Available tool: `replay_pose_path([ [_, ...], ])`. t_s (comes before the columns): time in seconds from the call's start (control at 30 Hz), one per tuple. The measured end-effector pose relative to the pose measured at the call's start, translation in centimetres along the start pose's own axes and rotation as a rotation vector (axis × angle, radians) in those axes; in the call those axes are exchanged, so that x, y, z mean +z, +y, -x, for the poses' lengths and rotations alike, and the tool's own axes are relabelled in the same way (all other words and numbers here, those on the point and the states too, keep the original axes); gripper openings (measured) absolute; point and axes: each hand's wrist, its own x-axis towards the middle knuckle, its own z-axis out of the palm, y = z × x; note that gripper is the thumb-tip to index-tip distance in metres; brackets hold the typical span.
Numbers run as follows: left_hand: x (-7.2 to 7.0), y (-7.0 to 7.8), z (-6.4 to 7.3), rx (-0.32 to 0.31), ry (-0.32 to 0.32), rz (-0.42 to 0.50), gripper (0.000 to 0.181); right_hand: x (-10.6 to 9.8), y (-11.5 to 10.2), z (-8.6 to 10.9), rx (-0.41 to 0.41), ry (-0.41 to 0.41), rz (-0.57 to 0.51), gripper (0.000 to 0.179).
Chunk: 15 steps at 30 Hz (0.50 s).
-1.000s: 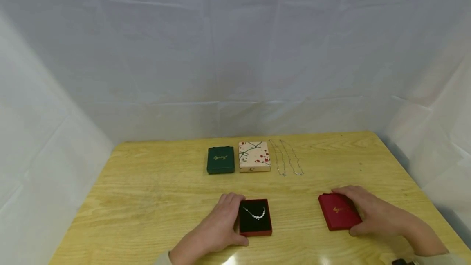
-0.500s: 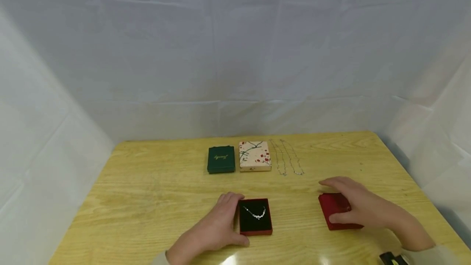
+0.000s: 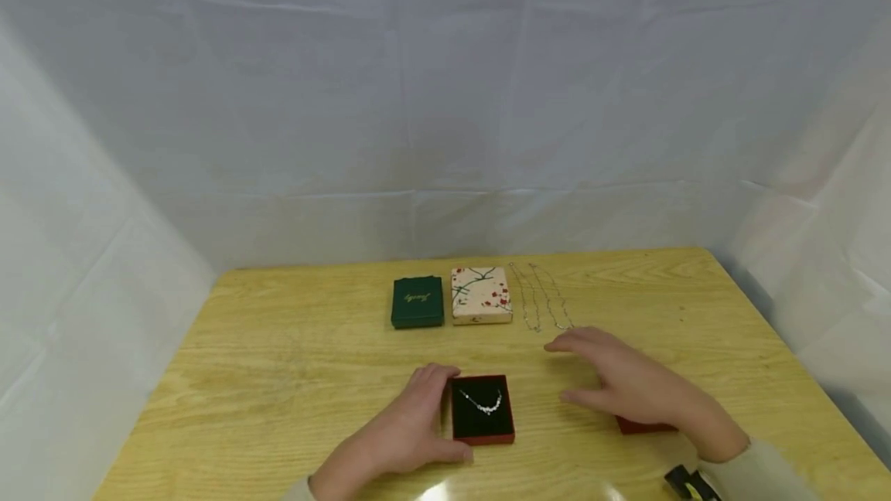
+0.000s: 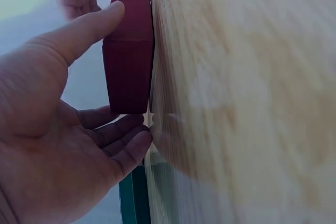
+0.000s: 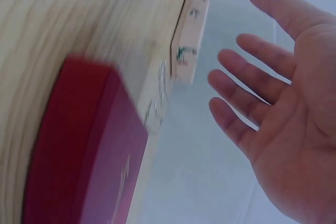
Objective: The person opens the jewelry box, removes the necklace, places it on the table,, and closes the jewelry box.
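In the head view an uncovered red jewelry box (image 3: 483, 440) with a black lining lies on the wooden table. A silver necklace (image 3: 489, 410) rests in its lining. My left hand (image 3: 404, 427) holds the box from the left, thumb at the near corner and fingers by the far corner. The left wrist view shows the thumb on the box's red side (image 4: 127, 74). To the right, my right hand (image 3: 629, 385) is in the air with spread fingers and nothing in it. It hides most of the red lid (image 3: 646, 427), whose gold lettering shows in the right wrist view.
Toward the back of the table (image 3: 292, 346) stand a green jewelry box (image 3: 418, 311) and a cream box (image 3: 480, 296) with a floral print. Two thin chain necklaces (image 3: 536, 300) lie right of them. White cloth (image 3: 431, 138) surrounds the table.
My right hand has let go of the red lid and moved left across it toward the uncovered box. My left hand has stayed at the box.
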Motion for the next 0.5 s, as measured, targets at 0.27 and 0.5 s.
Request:
replay_pose_path([
  [0.27,-0.1,-0.2,0.0,0.014,-0.004,0.007,0.103,1.7,-2.9,-2.7,-0.084,0.039,0.029,0.033],
  [0.5,-0.2,-0.3,0.0,0.023,-0.013,0.022,0.096,3.4,-4.4,-4.2,-0.12,0.079,0.152,0.018],
])
